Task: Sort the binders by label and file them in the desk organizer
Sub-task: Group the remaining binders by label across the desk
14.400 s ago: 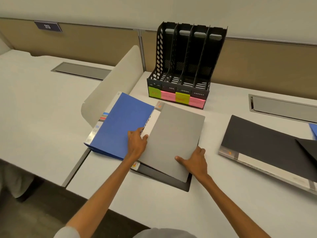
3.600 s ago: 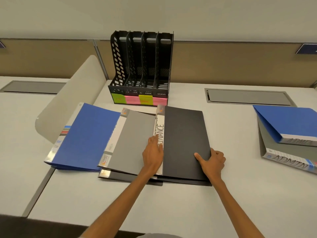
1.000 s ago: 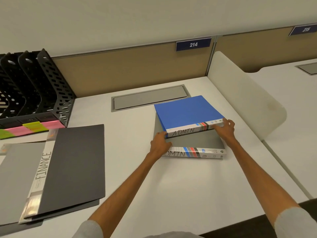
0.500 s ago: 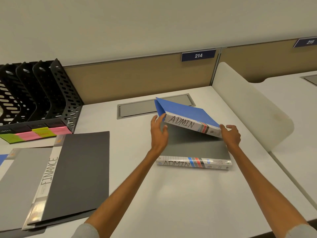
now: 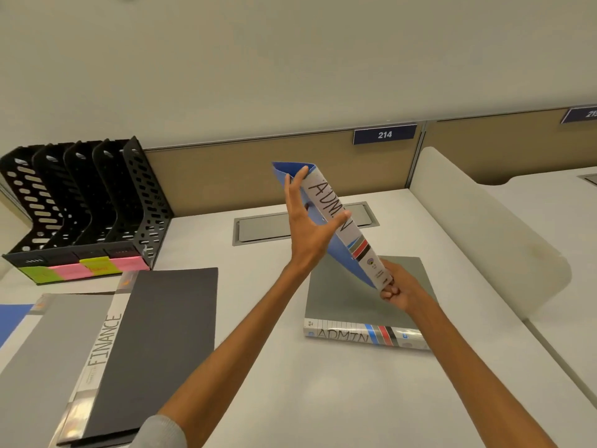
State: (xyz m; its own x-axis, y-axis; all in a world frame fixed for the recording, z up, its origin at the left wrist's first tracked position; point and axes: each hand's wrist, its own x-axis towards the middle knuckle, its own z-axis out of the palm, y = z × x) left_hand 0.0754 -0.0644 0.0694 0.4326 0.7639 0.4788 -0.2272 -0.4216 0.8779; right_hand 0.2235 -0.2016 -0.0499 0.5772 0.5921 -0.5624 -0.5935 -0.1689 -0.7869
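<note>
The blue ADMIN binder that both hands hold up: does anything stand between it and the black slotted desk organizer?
Nothing visible does. The blue ADMIN binder is in the air; only the flat dark grey FINANCE binder lies low before the black slotted desk organizer.

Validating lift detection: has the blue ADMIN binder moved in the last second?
Yes. Up: the blue ADMIN binder is lifted off the flat grey ADMIN binder and tilted on end, left hand and right hand gripping it.
</note>
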